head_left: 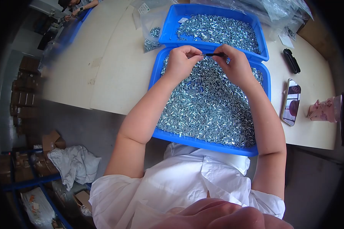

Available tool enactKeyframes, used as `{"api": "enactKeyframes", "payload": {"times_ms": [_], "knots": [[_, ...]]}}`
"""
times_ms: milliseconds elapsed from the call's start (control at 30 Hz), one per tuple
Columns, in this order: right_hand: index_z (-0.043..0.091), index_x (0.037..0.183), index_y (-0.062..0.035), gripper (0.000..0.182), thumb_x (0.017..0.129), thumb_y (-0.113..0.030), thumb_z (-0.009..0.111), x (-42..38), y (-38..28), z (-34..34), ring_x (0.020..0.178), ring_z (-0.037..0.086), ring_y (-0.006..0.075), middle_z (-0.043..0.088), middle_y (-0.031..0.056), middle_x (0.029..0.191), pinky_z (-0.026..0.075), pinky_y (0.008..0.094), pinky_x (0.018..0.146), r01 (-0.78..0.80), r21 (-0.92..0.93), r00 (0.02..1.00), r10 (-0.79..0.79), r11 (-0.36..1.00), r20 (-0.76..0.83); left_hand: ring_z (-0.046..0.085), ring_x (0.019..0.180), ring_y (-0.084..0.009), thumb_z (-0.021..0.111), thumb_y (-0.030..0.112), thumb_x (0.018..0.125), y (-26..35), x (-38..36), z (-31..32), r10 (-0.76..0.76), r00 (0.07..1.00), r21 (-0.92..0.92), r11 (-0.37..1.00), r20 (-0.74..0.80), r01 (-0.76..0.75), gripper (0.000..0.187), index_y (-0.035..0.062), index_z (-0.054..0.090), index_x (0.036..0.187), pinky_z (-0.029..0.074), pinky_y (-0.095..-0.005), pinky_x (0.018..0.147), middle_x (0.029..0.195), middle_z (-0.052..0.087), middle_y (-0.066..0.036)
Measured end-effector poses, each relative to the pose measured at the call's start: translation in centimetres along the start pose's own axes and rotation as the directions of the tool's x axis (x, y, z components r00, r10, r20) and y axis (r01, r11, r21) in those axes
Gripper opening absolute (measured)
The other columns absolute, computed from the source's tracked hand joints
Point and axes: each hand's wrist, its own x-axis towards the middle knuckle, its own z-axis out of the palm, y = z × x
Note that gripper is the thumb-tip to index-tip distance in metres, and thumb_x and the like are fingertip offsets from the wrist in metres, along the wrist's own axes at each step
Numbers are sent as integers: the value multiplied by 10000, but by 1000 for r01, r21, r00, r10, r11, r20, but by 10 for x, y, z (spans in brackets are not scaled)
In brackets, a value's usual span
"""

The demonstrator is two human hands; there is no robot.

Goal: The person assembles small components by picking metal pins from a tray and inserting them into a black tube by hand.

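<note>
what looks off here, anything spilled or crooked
The nearer blue tray juts past the front edge of the table, which looks a little precarious with so many small metal pieces in it. I see no clear spill.

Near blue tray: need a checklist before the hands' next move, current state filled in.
1. Right hand grips the thin black piece: ok, pinched in the fingertips.
2. Left hand has a part: cannot tell; thumb and finger are together, anything between them is too small to make out.
3. Near blue tray fully on the table: not ok, its front rim juts past the table edge.
4. Phone and cup clear of both trays: ok, both off to the right.
5. Metal parts all the same type: cannot tell, too small.
</note>
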Motion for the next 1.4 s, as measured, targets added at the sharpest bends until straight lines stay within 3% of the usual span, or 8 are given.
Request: {"api": "enactKeyframes", "payload": {"times_ms": [167, 367, 533, 767, 967, 1067, 1167, 1400], "knots": [[565, 835, -33, 119, 759, -92, 635, 1, -4, -2, 631, 571, 272, 588, 113, 716, 442, 339, 548, 56, -37, 998, -57, 998, -28, 587, 661, -78, 699, 57, 709, 5, -2, 0, -23, 1000, 43, 999, -6, 24, 126, 3, 663, 818, 465, -207, 608, 744, 654, -51], [567, 798, -40, 135, 748, -136, 647, 1, -5, -2, 649, 568, 307, 591, 109, 715, 444, 380, 557, 234, -232, 969, -247, 944, -29, 595, 659, -85, 712, 78, 698, 6, -2, 0, -35, 999, 104, 994, -2, 35, 142, 1, 668, 808, 470, -215, 606, 737, 657, -64], [572, 787, -41, 145, 746, -161, 643, -1, -11, 0, 674, 573, 306, 590, 111, 718, 444, 389, 579, 18, -337, 1000, -15, 941, 12, 600, 650, -100, 709, 76, 695, 4, -3, 0, 75, 997, 230, 971, -21, -69, 125, 10, 672, 795, 473, -222, 605, 740, 655, -70], [575, 765, -30, 172, 786, -197, 612, 0, -4, 1, 690, 573, 305, 589, 121, 746, 444, 394, 586, 103, -164, 994, -107, 981, -12, 605, 665, -112, 702, 75, 696, 2, -3, 1, 99, 995, 253, 962, 15, -100, 114, 15, 675, 790, 477, -232, 614, 748, 651, -70], [574, 792, -25, 198, 800, -221, 603, -2, -6, 2, 669, 571, 325, 588, 143, 699, 444, 402, 587, -81, -311, 994, 101, 947, 49, 605, 673, -107, 701, 70, 700, 6, -3, 1, 141, 988, 306, 940, 56, -152, 118, 14, 671, 799, 478, -230, 618, 756, 653, -64], [576, 807, -20, 213, 811, -231, 598, 0, -1, 1, 635, 570, 317, 584, 150, 672, 437, 390, 569, -140, -213, 987, 152, 967, 43, 600, 688, -99, 700, 68, 709, 0, -2, 3, 34, 999, 136, 990, 25, -37, 130, 17, 665, 824, 479, -230, 635, 764, 652, -52], [578, 824, -16, 209, 821, -224, 594, 2, 1, -1, 590, 559, 273, 577, 140, 660, 426, 360, 548, -210, -101, 975, 216, 972, 48, 593, 713, -90, 699, 72, 720, 0, 1, 0, 54, 999, 4, 999, 7, -54, 139, 20, 658, 841, 474, -227, 651, 774, 649, -40], [581, 852, -14, 165, 817, -174, 608, 3, 7, -1, 546, 510, 167, 567, 97, 642, 408, 296, 526, -173, 14, 985, 173, 985, 4, 573, 703, -80, 693, 88, 737, 1, 2, -4, 69, 996, 83, 994, 64, -74, 128, 26, 661, 844, 452, -211, 636, 792, 643, -24]]}}
